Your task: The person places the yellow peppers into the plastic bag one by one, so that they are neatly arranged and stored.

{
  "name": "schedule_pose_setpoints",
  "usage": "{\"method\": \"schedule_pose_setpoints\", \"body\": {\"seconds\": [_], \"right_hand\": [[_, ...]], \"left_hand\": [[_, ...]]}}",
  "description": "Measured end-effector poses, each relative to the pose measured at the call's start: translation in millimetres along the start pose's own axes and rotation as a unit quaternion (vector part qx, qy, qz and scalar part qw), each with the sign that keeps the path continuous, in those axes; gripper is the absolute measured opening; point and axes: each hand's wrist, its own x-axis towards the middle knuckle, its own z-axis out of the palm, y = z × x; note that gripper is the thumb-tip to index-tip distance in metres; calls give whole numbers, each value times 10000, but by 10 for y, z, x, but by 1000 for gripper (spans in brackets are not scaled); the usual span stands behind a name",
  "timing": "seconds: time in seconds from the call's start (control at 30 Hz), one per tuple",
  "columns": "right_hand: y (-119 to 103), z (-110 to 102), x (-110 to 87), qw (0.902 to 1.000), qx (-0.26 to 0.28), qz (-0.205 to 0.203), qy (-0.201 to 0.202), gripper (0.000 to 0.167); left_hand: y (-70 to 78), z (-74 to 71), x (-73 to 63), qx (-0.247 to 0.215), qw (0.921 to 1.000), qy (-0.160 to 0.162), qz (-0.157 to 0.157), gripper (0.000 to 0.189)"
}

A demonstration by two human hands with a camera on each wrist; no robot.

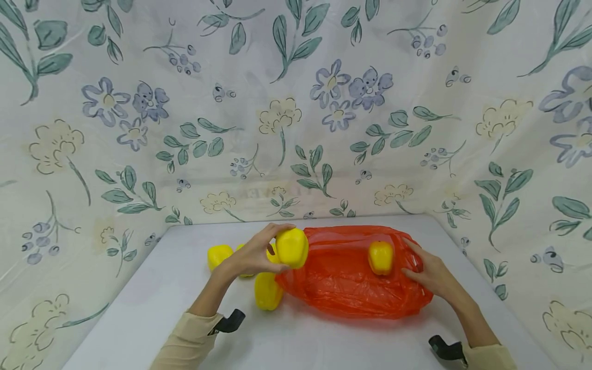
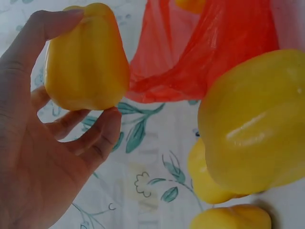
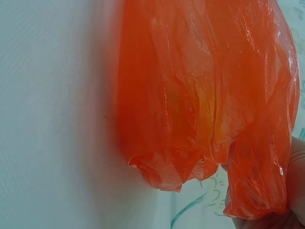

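Observation:
My left hand [image 1: 252,252] holds a yellow bell pepper [image 1: 292,248] at the left end of a red plastic bag [image 1: 337,288]. In the left wrist view the thumb lies over the top of this pepper and the fingertips are beneath it. My right hand [image 1: 432,275] grips the bag's right end, thumb and fingers spread along its edge; in the right wrist view the thin film bunches between the fingers. Another yellow bell pepper [image 1: 381,258] sits within the bag's outline, near the right hand. The bag stands puffed out, with its opening hidden in part.
More yellow bell peppers lie left of the bag: one [image 1: 268,291] in front of the left hand, one [image 1: 219,255] further left, others partly hidden behind that hand. All rest on a white table [image 1: 152,303]. A flower-patterned cloth [image 1: 259,149] rises behind and at the sides.

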Motion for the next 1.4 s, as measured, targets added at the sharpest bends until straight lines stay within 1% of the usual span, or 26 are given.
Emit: {"method": "schedule_pose_setpoints", "body": {"seconds": [0.13, 0.23, 0.4, 0.53, 0.63, 0.77, 0.9, 1.07, 1.13, 1.23, 1.4], "right_hand": [[-17, -2, -13, 10000, 0, 47, -11, 78], [-18, 0, -14, 10000, -21, 76, -3, 78], [10, 1, -8, 10000, -34, 27, 30, 78], [31, -7, -4, 10000, -40, 71, -9, 79], [28, -20, 2, 9999, -84, 99, -23, 79], [9, -48, 14, 9999, -95, 40, 42, 79], [-11, -62, 12, 10000, -15, 60, 44, 80], [-12, -51, -3, 10000, 9, 74, -2, 79], [-5, -43, -6, 10000, -7, 71, -8, 79], [-4, -35, -10, 10000, -14, 80, -14, 79], [-12, -26, -7, 9999, -89, 112, -21, 79]], "left_hand": [[52, 95, 102, -206, 9997, -135, 32, 83], [107, 172, 174, -273, 9994, -225, 64, 84], [222, 295, 297, -62, 9992, -373, 161, 85], [288, 418, 422, 61, 9979, -572, 301, 86], [326, 516, 533, 165, 9961, -785, 370, 87], [373, 626, 681, 323, 9933, -1037, 389, 88], [379, 732, 785, 478, 9906, -1223, 372, 87], [349, 898, 866, 576, 9886, -1391, 1, 87], [333, 968, 895, 581, 9879, -1427, -198, 86], [299, 1065, 939, 555, 9871, -1443, -416, 86], [283, 1156, 1000, 490, 9858, -1454, -678, 90]]}}
